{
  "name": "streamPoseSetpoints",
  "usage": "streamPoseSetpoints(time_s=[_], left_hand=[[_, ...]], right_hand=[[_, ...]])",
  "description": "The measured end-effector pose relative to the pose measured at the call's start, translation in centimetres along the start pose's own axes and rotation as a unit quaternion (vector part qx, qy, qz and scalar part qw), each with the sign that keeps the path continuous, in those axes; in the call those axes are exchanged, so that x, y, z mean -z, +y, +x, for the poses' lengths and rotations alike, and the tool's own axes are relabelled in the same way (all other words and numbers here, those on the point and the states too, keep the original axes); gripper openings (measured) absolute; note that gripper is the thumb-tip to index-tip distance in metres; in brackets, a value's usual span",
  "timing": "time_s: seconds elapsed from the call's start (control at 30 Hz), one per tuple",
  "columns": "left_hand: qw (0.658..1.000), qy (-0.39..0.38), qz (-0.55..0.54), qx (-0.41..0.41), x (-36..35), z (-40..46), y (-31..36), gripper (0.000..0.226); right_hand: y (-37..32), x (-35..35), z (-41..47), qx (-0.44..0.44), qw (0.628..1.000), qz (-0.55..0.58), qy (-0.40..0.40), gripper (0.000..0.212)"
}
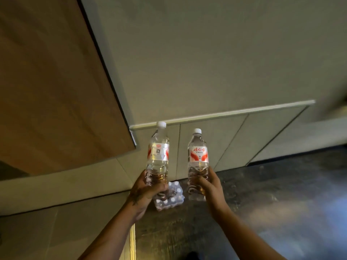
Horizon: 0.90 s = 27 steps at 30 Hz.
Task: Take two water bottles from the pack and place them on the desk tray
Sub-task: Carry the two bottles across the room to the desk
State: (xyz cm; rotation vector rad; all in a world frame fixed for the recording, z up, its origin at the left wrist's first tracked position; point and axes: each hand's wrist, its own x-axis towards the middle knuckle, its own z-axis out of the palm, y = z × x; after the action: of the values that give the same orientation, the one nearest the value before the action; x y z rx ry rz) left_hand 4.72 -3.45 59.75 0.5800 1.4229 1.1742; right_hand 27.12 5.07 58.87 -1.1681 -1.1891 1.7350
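I hold two clear water bottles upright in front of me, each with a white cap and a red-and-white label. My left hand point(145, 190) grips the lower part of the left bottle point(158, 152). My right hand point(211, 186) grips the lower part of the right bottle point(198, 158). Below and between them, the shrink-wrapped pack point(171, 198) of bottles lies on the dark floor, close to the wall. No desk tray is in view.
A brown wooden door or panel point(52, 91) fills the left. A pale wall point(206, 53) with a low cabinet run and a ledge point(225, 113) stands behind the pack. Dark glossy floor point(262, 203) stretches to the right.
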Motion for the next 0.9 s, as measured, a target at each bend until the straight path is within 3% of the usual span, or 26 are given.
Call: streamPoseSetpoints(time_s=[0.3,0.47,0.67,0.77,0.9], left_hand=[[0.988,-0.125,0.093,-0.007,-4.4,-0.7,1.2,0.085],[0.964,-0.230,0.137,0.005,-9.5,-1.8,-0.1,0.050],[0.913,-0.361,0.188,0.036,-18.4,-4.9,-3.4,0.070],[0.889,-0.403,0.208,0.062,-22.8,-7.1,-6.3,0.088],[0.858,-0.445,0.239,0.087,-27.9,-10.1,-10.0,0.083]], right_hand=[[1.5,3.4,-7.9,0.053,0.983,0.044,0.172,0.059],[3.4,6.1,-15.0,0.074,0.956,0.068,0.277,0.059],[5.1,9.7,-24.7,0.083,0.891,0.103,0.434,0.055],[5.6,11.3,-29.4,0.087,0.845,0.115,0.515,0.063],[6.7,13.7,-34.9,0.097,0.794,0.132,0.586,0.057]])
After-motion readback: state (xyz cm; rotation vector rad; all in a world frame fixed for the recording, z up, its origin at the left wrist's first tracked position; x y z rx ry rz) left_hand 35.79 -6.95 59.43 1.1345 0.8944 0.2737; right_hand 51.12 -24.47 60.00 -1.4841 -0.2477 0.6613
